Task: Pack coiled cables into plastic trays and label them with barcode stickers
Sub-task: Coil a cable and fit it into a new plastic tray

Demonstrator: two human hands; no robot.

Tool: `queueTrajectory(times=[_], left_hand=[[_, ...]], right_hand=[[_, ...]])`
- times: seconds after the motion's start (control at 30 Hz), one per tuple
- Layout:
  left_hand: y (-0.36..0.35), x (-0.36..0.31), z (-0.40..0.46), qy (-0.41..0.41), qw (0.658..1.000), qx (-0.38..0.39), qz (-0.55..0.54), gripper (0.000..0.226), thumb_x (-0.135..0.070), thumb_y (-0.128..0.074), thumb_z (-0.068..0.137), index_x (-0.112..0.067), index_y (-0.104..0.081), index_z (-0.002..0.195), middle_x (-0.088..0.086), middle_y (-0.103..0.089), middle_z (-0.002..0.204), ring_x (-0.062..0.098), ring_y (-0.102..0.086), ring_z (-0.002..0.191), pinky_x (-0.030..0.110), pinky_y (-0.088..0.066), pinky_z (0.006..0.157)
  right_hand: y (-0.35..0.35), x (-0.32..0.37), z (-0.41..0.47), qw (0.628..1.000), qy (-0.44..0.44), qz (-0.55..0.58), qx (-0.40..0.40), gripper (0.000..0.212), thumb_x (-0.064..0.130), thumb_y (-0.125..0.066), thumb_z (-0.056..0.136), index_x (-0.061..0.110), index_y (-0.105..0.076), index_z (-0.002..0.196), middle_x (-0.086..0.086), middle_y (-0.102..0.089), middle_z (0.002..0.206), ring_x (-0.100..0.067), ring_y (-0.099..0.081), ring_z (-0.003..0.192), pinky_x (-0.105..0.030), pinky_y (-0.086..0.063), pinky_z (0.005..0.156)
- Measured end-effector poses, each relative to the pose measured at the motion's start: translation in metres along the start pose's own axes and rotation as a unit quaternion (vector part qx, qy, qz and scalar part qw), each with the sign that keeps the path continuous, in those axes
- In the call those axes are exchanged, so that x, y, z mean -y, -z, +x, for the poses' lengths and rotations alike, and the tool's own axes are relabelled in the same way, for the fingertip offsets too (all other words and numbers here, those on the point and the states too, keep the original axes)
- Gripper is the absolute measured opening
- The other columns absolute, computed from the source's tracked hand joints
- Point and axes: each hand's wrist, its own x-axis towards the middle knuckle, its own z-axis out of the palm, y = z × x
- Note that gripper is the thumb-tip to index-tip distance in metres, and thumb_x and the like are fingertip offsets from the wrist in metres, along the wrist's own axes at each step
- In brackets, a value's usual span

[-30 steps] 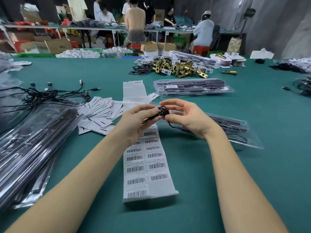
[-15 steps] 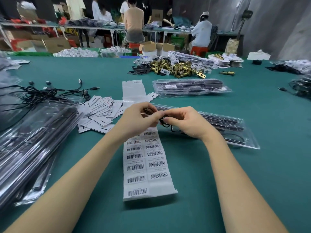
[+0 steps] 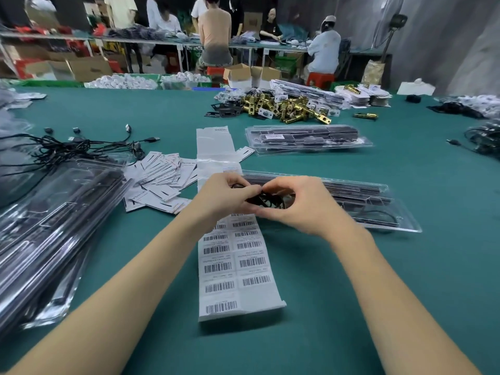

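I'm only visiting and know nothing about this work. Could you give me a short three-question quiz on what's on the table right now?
1. True or false: both hands grip the black cable.
2. The sticker sheet lies: A) under the hands, B) on the brass parts, C) in a box.
3. Which hand is nearer the open tray?

Key: 1 true: left hand and right hand both hold it. 2 A. 3 right.

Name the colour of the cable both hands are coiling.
Black; the cable shows between the left hand and right hand in the head view.
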Motion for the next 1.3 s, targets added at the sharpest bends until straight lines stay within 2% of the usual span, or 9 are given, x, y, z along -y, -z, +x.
queueTrajectory(times=[0.1, 0.2, 0.27, 0.37, 0.47, 0.6, 0.77, 0.97, 1.3], left_hand=[[0.001, 0.000, -0.002, 0.025, 0.999, 0.019, 0.009, 0.019, -0.026, -0.075, 0.089, -0.008, -0.068, 0.090, 0.011, -0.076, 0.081, 0.022, -0.075, 0.068, 0.030, -0.062, 0.070], [0.009, -0.005, -0.002, -0.001, 0.993, 0.057, 0.101, 0.021, -0.038, -0.067, 0.093, -0.018, -0.068, 0.090, -0.001, -0.077, 0.076, 0.016, -0.074, 0.065, 0.023, -0.054, 0.052], [0.023, -0.008, 0.000, -0.063, 0.975, 0.042, 0.207, 0.022, -0.049, -0.063, 0.092, -0.028, -0.070, 0.089, -0.012, -0.075, 0.074, 0.007, -0.070, 0.058, 0.019, -0.048, 0.049], [0.057, -0.009, 0.003, -0.142, 0.930, 0.062, 0.332, 0.016, -0.047, -0.076, 0.082, -0.041, -0.068, 0.094, -0.022, -0.070, 0.092, 0.001, -0.066, 0.078, 0.018, -0.050, 0.068], [0.077, 0.001, 0.005, -0.130, 0.895, 0.137, 0.404, 0.037, -0.033, -0.086, 0.074, -0.042, -0.065, 0.103, -0.022, -0.059, 0.108, 0.001, -0.059, 0.100, 0.021, -0.048, 0.082], [0.079, 0.010, 0.006, -0.163, 0.895, 0.136, 0.392, 0.022, -0.029, -0.084, 0.077, -0.036, -0.074, 0.095, -0.014, -0.058, 0.109, -0.001, -0.061, 0.099, 0.026, -0.051, 0.095], [0.084, 0.009, 0.005, -0.186, 0.893, 0.130, 0.388, 0.008, -0.034, -0.083, 0.079, -0.037, -0.080, 0.086, -0.015, -0.062, 0.110, -0.003, -0.060, 0.095, 0.020, -0.048, 0.090], [0.081, 0.004, 0.005, -0.207, 0.851, 0.138, 0.463, 0.006, -0.037, -0.076, 0.085, -0.041, -0.079, 0.089, -0.019, -0.060, 0.117, 0.000, -0.054, 0.107, 0.017, -0.033, 0.088], [0.068, 0.000, 0.016, -0.211, 0.843, 0.136, 0.475, 0.019, -0.041, -0.071, 0.086, -0.032, -0.076, 0.102, -0.012, -0.063, 0.116, 0.007, -0.057, 0.102, 0.031, -0.045, 0.096]], right_hand=[[-0.016, 0.000, -0.010, 0.996, 0.055, -0.058, -0.047, 0.036, 0.049, -0.077, 0.081, 0.033, -0.075, 0.113, 0.015, -0.074, 0.096, -0.001, -0.065, 0.089, -0.022, -0.051, 0.081], [-0.022, -0.007, -0.014, 0.993, 0.061, -0.062, -0.075, 0.032, 0.025, -0.076, 0.088, 0.025, -0.074, 0.120, 0.008, -0.076, 0.104, -0.009, -0.062, 0.092, -0.029, -0.049, 0.085], [-0.023, -0.010, -0.015, 0.994, 0.055, -0.053, -0.078, 0.030, 0.019, -0.075, 0.089, 0.023, -0.075, 0.119, 0.008, -0.075, 0.108, -0.010, -0.060, 0.097, -0.022, -0.047, 0.085], [-0.026, -0.011, -0.016, 0.992, 0.059, -0.072, -0.090, 0.027, 0.019, -0.073, 0.091, 0.020, -0.075, 0.118, 0.006, -0.074, 0.109, -0.011, -0.057, 0.099, -0.018, -0.041, 0.085], [-0.031, -0.011, -0.015, 0.987, 0.071, -0.119, -0.077, 0.028, 0.020, -0.066, 0.097, 0.016, -0.072, 0.123, 0.004, -0.073, 0.112, -0.019, -0.054, 0.102, -0.020, -0.034, 0.088], [-0.031, -0.012, -0.017, 0.983, 0.081, -0.142, -0.084, 0.025, 0.020, -0.063, 0.099, 0.016, -0.073, 0.121, 0.006, -0.074, 0.108, -0.022, -0.051, 0.100, -0.026, -0.037, 0.091], [-0.030, -0.013, -0.023, 0.983, 0.087, -0.139, -0.081, 0.024, 0.019, -0.062, 0.099, 0.016, -0.074, 0.120, 0.004, -0.068, 0.109, -0.019, -0.048, 0.100, -0.027, -0.042, 0.088], [-0.030, -0.014, -0.024, 0.982, 0.089, -0.144, -0.078, 0.025, 0.020, -0.062, 0.099, 0.016, -0.073, 0.120, 0.004, -0.065, 0.106, -0.018, -0.048, 0.100, -0.030, -0.044, 0.089], [-0.031, -0.016, -0.026, 0.981, 0.095, -0.154, -0.068, 0.031, 0.033, -0.070, 0.093, 0.022, -0.073, 0.122, 0.010, -0.065, 0.108, -0.016, -0.048, 0.101, -0.032, -0.046, 0.091]])
